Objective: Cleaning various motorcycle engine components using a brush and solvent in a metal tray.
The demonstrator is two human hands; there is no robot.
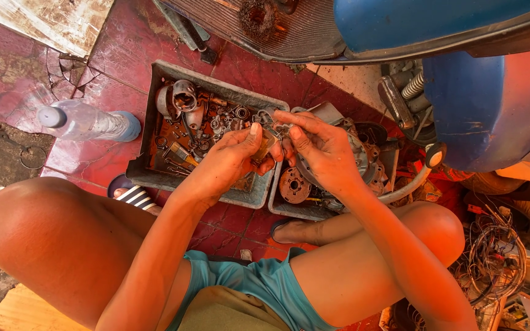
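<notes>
At frame centre my left hand point(234, 156) and right hand point(320, 150) pinch a small metal part point(269, 142), mostly hidden by fingers, above the grey tray point(148, 175)

A small brownish metal part point(267, 144) sits pinched between both hands above grey trays.

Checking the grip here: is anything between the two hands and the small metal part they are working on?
Nothing visible. The left hand and right hand both pinch the small metal part directly, above the grey trays of parts.
</notes>
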